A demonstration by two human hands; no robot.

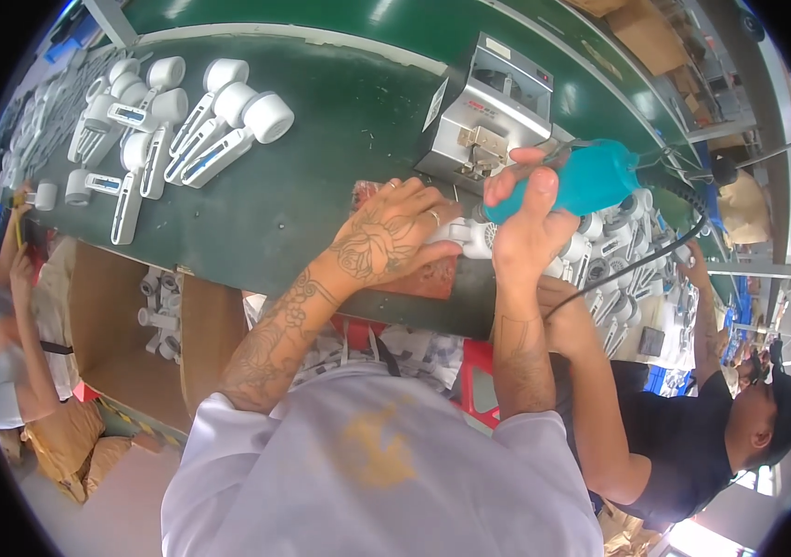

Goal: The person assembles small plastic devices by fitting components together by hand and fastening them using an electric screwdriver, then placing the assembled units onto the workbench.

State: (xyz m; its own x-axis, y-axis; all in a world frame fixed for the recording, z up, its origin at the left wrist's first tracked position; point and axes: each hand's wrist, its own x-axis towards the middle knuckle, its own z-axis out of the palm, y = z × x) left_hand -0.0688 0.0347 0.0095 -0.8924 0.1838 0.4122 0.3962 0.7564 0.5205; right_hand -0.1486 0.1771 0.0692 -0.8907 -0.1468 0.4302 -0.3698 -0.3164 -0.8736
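My left hand (pixel 393 230), with a ring on one finger, presses a white plastic piece (pixel 476 238) down over a red mat (pixel 430 280) on the green bench. The fingers cover much of the piece; its grille-like round end shows to the right. My right hand (pixel 533 215) is closed around a teal electric screwdriver (pixel 590 178) with a black cord. The screwdriver lies nearly level, and its tip points left, close above the white piece. Whether the tip touches the piece I cannot tell.
A grey metal machine (pixel 490 116) stands just beyond my hands. Several white handheld devices with round heads (pixel 219 125) lie at the left, and more white parts (pixel 613 251) pile up at the right. A cardboard box (pixel 126 334) stands front left. Co-workers (pixel 692 436) sit on both sides.
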